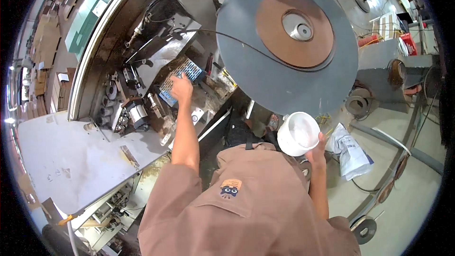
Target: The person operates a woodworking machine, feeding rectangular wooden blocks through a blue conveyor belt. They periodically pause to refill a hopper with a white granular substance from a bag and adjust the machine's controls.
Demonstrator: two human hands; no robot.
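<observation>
My left hand (182,88) is over a blue slotted basket (189,70), its fingers bent down against the slots. Whatever its fingertips hold, if anything, is too small or hidden to make out. The basket lies tilted among the machine's dirty metal parts. In my right hand (316,151) is a round white plastic tub (297,135), gripped by its right side near my body. The tub's mouth faces up, and its inside looks pale, with no clear contents.
A large grey disc (246,57) carrying a brown reel (270,23) stands ahead, with a dark cable across it. Machine rollers and a motor (138,114) sit left, beside a pale metal tabletop (71,161). A white plastic bag (350,151) lies on the floor at right.
</observation>
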